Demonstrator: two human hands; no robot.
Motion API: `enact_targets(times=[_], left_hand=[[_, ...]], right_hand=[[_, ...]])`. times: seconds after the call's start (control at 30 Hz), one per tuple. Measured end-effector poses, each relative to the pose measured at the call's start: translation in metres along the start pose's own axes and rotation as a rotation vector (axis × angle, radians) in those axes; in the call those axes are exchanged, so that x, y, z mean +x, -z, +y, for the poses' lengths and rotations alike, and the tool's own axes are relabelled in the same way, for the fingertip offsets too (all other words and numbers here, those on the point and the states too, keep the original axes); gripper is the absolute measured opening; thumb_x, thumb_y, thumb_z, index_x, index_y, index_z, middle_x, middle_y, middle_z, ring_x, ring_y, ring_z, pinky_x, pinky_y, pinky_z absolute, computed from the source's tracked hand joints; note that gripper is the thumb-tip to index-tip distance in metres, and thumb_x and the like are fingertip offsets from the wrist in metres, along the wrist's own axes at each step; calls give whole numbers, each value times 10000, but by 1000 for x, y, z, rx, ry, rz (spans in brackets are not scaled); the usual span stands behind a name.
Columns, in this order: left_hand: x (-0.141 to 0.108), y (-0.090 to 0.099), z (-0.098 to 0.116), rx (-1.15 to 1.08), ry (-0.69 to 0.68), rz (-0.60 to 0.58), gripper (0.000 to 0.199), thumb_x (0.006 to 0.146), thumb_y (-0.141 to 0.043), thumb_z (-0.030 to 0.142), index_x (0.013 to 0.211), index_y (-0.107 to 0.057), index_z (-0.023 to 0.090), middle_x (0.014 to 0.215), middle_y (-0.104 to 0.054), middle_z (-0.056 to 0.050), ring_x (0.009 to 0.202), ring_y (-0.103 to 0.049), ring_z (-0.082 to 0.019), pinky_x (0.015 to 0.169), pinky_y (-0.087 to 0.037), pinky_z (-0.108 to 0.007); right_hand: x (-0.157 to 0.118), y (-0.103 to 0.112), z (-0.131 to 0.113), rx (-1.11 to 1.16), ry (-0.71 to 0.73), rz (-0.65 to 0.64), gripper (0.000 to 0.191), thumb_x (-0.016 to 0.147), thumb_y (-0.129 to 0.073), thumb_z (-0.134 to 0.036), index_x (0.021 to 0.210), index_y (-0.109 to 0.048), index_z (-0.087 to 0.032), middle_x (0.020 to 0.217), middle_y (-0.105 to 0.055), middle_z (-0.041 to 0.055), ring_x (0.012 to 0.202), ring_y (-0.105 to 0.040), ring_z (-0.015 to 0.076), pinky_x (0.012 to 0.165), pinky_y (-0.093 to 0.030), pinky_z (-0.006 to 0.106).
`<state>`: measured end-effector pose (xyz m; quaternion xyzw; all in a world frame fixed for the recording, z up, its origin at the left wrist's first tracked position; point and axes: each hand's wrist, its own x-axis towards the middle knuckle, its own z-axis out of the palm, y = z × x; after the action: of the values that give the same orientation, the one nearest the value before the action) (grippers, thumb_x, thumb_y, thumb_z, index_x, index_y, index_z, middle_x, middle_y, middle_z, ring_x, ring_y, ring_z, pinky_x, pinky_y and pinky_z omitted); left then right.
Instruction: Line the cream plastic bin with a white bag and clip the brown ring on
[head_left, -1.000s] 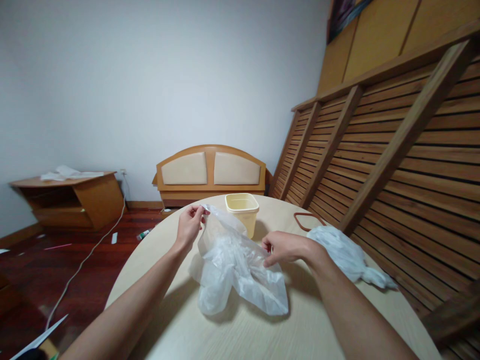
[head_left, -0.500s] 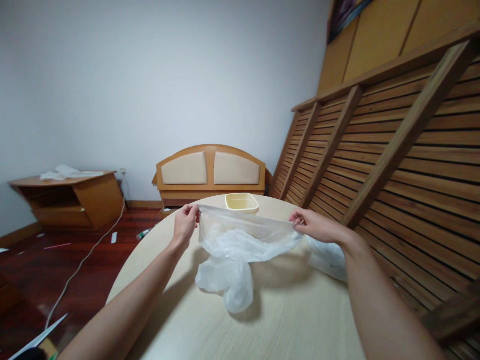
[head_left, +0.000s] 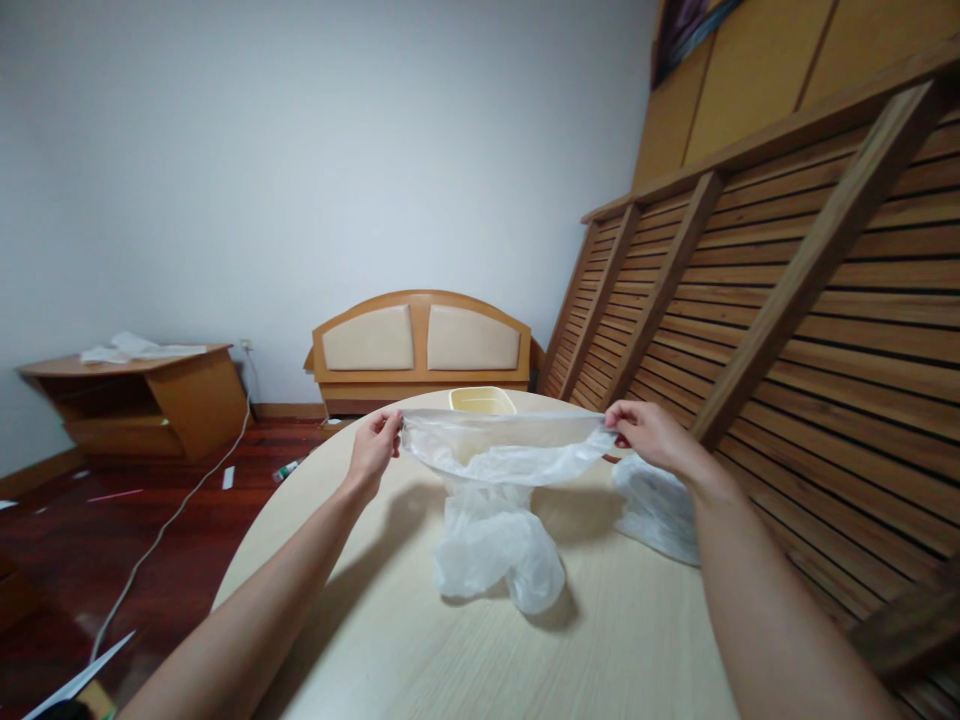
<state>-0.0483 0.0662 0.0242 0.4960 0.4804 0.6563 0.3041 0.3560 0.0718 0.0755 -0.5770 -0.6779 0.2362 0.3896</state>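
Note:
A thin, translucent white plastic bag [head_left: 499,545] is stretched sideways between my two hands above the round table [head_left: 600,650]. My left hand [head_left: 375,447] pinches one end of its top edge, and my right hand [head_left: 641,432] pinches the other. The bag's crumpled lower part hangs toward me, its bottom close to the tabletop. Behind the taut edge stands a pale yellow plastic tub [head_left: 482,400], its lower part hidden by the bag. A second crumpled plastic bag [head_left: 656,510] lies on the table beside my right forearm, which covers part of it.
Beyond the table stands a wooden headboard [head_left: 421,340] with cream panels. Wooden slatted frames [head_left: 795,330] lean along the right. At the left are a low cabinet [head_left: 161,405] with white plastic on top, and a cable [head_left: 169,525] running over the dark red floor.
My right hand has moved slightly right and up, pulling the bag's top edge straighter. The hanging lower part has swung to the right. My left hand has barely moved.

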Motion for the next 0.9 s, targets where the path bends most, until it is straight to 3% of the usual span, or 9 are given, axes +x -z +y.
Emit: enact_targets(times=[0.07,0.17,0.33,0.4,0.5,0.63,0.77,0.9], left_hand=[[0,1,-1,-22,40,-6,457,698,-702,606,722,-591,163,594,-488,45,504,-438,-79,456,-365,-173],[1,1,-1,-98,120,-16,496,650,-748,613,816,-626,161,705,-557,29,550,-485,-71,487,-399,-166],[2,2,2,-250,239,-16,432,674,-780,519,864,-619,165,739,-604,30,558,-558,-58,520,-439,-152],[2,2,4,-306,283,8,340,729,-763,438,866,-614,165,765,-635,16,584,-606,-67,525,-457,-148],[2,0,8,-355,328,29,199,816,-702,331,852,-607,160,757,-649,7,583,-633,-70,527,-482,-146],[3,-2,10,-368,361,24,121,899,-605,247,837,-609,143,725,-653,-11,565,-640,-70,529,-501,-142],[6,-1,7,-361,371,35,144,940,-545,257,879,-616,147,781,-686,-41,593,-669,-89,517,-502,-149],[8,1,2,-351,361,47,158,945,-533,295,933,-617,161,844,-701,-51,604,-675,-99,496,-485,-155]], right_hand=[[1,1,-1,-16,-6,5,148,785,-506,-199,736,-645,-189,702,-685,54,660,-650,187,591,-500,271],[-1,-1,-4,-3,-12,-53,202,784,-557,-231,868,-727,-162,828,-736,91,741,-668,215,652,-519,299],[-10,-3,-8,-56,94,-211,491,688,-698,-276,1155,-690,-127,1008,-733,95,864,-661,221,765,-518,319],[-11,-3,-8,-63,137,-258,522,656,-741,-317,1142,-698,-131,1059,-717,93,911,-652,225,807,-509,325],[-9,-4,-7,-78,207,-297,410,674,-746,-372,1026,-748,-159,1089,-703,91,960,-647,234,836,-495,330],[-5,-6,-3,-127,209,-257,327,703,-725,-467,819,-758,-163,1026,-716,106,917,-664,245,803,-491,326],[-3,-5,5,-112,154,-221,370,792,-644,-508,881,-704,-154,791,-704,55,729,-639,192,662,-478,287],[-2,-2,10,-57,94,-92,252,861,-582,-422,883,-632,-176,784,-691,53,725,-644,184,643,-498,277]])
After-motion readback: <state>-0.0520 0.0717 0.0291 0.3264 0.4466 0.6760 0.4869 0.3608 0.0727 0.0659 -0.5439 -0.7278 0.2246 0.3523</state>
